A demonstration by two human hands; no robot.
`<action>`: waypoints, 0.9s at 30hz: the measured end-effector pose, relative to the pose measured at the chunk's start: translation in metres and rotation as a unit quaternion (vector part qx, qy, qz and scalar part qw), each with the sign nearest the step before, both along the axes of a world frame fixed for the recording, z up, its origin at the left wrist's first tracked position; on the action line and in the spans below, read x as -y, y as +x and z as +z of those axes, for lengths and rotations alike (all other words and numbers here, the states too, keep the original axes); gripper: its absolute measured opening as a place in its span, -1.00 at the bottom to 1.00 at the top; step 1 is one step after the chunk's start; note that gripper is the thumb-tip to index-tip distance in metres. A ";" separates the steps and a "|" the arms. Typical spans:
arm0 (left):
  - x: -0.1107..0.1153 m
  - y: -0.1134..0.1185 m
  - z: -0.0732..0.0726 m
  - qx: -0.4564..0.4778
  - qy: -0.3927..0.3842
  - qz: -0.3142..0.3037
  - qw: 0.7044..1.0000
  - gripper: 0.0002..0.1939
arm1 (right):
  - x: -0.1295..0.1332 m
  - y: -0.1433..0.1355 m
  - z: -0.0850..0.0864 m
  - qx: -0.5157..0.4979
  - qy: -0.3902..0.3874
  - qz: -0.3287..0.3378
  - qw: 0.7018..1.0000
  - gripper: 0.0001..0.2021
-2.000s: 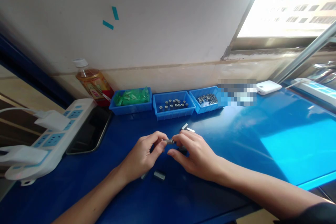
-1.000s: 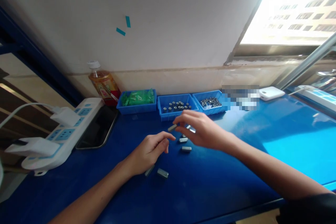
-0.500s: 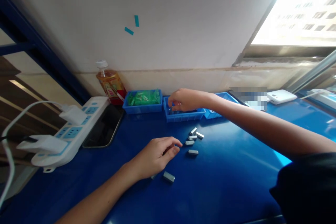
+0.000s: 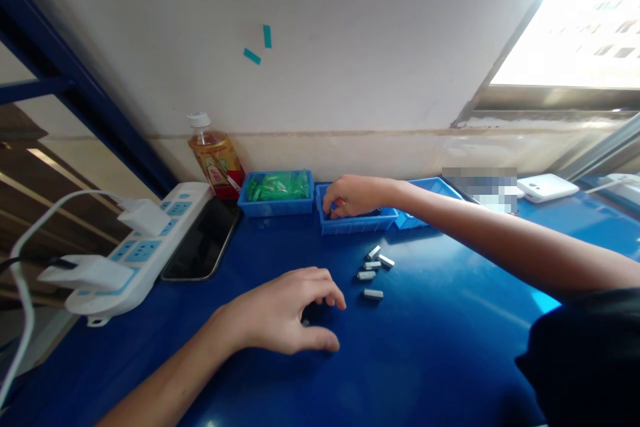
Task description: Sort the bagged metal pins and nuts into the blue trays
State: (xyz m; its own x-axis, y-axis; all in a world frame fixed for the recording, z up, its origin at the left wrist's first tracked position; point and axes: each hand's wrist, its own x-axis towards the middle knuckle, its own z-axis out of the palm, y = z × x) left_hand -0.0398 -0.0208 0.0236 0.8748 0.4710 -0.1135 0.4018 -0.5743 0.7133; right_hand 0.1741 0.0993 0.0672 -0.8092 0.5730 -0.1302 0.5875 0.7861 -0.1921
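Note:
My left hand (image 4: 285,310) is low over the blue table with its thumb spread away from its curled fingers. A bit of a small metal piece (image 4: 305,322) shows in the gap between thumb and fingers; the hand hides the rest. My right hand (image 4: 356,195) reaches down into the middle blue bin (image 4: 357,225), its fingertips pinched together among dark contents. Whatever those fingertips hold is hidden. Between the hands and the bins lie several short silver hexagonal standoffs (image 4: 373,266), one standoff (image 4: 373,294) a little apart from the group.
Left of the middle bin stands a blue bin (image 4: 277,209) with green plastic packets. Another blue bin (image 4: 440,187) is partly behind my right forearm. A drink bottle (image 4: 215,160), a phone (image 4: 203,243) and a power strip (image 4: 140,253) with plugs and cables occupy the left side.
My left hand has opened its thumb and fingers and come nearer over the front metal pieces, covering them. My right hand has stayed in the bin, its fingers a little lower. The view has shifted slightly.

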 end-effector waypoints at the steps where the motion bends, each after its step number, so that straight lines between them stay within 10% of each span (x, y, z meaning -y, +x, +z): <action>1: 0.001 -0.002 0.004 -0.020 0.010 -0.015 1.000 -0.62 | 0.000 0.001 0.002 -0.006 0.000 -0.005 1.000 -0.77; 8: 0.006 -0.002 0.010 -0.074 0.069 -0.010 0.995 -0.93 | 0.046 0.025 0.010 -0.221 0.078 -0.144 0.962 -0.84; 12: 0.000 0.003 -0.004 0.030 0.019 0.077 0.996 -0.87 | 0.116 0.028 -0.024 -0.336 0.130 -0.191 0.913 -0.84; 16: -0.007 0.007 -0.019 0.086 -0.064 0.145 0.984 -0.80 | 0.166 0.015 -0.058 -0.256 0.168 -0.096 0.947 -0.80; 27: 0.000 0.011 -0.022 0.142 -0.051 0.175 0.973 -0.70 | 0.163 0.000 -0.075 -0.353 0.136 -0.215 0.900 -0.82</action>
